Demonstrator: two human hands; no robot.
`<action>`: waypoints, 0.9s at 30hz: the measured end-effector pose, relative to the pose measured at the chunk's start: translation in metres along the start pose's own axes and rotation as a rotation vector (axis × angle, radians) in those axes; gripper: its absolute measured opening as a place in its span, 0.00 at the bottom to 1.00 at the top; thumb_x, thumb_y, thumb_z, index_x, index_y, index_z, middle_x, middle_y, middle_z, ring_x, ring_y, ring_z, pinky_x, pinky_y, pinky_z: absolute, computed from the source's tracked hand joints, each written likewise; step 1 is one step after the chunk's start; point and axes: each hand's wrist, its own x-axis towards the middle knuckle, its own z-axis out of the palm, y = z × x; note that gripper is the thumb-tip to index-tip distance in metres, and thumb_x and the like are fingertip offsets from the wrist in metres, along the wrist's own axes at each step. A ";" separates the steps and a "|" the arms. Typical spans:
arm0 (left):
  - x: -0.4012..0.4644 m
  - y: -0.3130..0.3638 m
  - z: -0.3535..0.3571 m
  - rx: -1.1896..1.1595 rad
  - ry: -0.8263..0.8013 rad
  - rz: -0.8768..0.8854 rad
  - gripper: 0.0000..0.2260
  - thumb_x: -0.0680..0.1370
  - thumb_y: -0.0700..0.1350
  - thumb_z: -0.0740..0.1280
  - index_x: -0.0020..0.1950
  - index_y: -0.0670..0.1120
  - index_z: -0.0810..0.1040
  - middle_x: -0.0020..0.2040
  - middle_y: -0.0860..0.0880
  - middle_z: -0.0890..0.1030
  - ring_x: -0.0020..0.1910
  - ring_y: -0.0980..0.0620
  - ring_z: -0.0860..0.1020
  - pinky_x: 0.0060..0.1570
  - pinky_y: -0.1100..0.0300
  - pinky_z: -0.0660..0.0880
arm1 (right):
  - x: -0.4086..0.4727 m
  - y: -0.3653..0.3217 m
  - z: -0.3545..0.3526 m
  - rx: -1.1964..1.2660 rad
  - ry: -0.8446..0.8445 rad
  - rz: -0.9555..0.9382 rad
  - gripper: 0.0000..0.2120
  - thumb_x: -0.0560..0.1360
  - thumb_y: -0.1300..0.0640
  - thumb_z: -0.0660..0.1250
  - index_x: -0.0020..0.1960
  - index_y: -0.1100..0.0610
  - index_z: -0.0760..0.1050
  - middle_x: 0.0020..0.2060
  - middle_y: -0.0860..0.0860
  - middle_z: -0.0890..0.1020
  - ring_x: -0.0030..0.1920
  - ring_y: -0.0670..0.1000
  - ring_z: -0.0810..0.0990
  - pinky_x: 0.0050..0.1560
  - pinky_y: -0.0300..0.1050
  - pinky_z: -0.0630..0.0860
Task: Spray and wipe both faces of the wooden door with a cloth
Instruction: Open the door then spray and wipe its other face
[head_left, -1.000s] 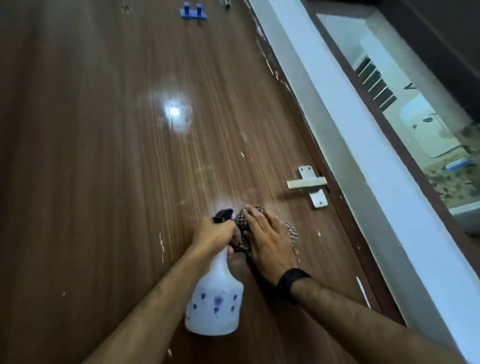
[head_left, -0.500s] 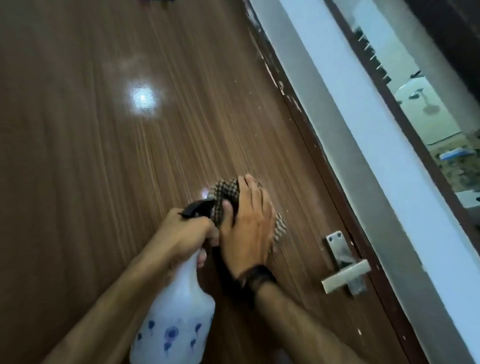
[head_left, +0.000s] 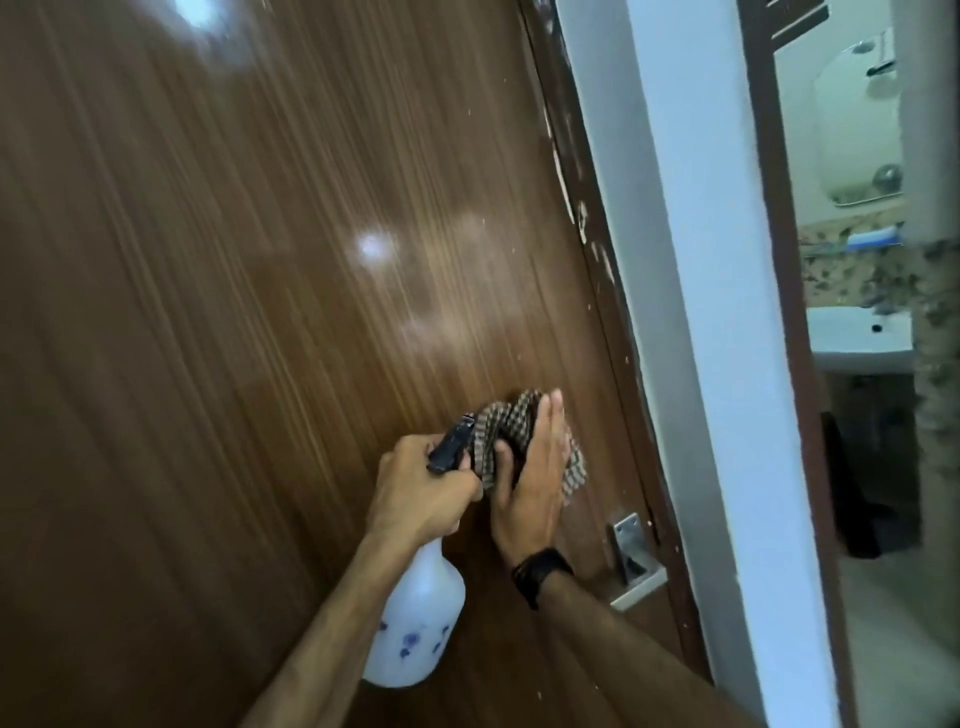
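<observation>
**Wood face under the cloth**

Brown wooden door (head_left: 260, 312) fills the view. The right hand (head_left: 535, 483) presses the checked cloth (head_left: 506, 431) flat near its right edge, above the latch (head_left: 631, 558). The left hand (head_left: 421, 493) grips the spray bottle (head_left: 415, 634). Best: firm overlapping strokes along the grain.

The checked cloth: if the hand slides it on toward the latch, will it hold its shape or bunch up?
Probably bunch: the checked cloth already lies crumpled in folds under the right hand, so it looks floppy. Its loose corner hangs past the palm and may snag the metal latch. It should glide easily on the glossy door.
</observation>
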 end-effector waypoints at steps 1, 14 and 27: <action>0.003 0.014 -0.005 -0.024 0.006 -0.023 0.07 0.74 0.36 0.72 0.39 0.45 0.79 0.33 0.47 0.80 0.26 0.52 0.76 0.26 0.63 0.72 | 0.003 -0.001 -0.004 -0.026 -0.024 -0.002 0.27 0.83 0.56 0.56 0.79 0.60 0.55 0.80 0.52 0.55 0.80 0.51 0.52 0.78 0.55 0.51; 0.027 0.128 0.000 -0.174 0.094 -0.189 0.02 0.75 0.37 0.70 0.44 0.42 0.80 0.34 0.44 0.80 0.27 0.50 0.75 0.32 0.59 0.73 | 0.150 -0.006 -0.045 -0.276 -0.380 -0.447 0.36 0.78 0.64 0.68 0.80 0.57 0.53 0.80 0.53 0.52 0.80 0.54 0.49 0.79 0.53 0.47; 0.048 0.209 -0.050 -0.314 0.322 -0.248 0.03 0.76 0.36 0.70 0.44 0.43 0.80 0.34 0.44 0.80 0.29 0.48 0.76 0.35 0.55 0.75 | 0.296 -0.085 -0.019 -0.247 -0.562 -0.779 0.41 0.73 0.71 0.66 0.80 0.56 0.52 0.80 0.52 0.51 0.80 0.52 0.45 0.78 0.56 0.48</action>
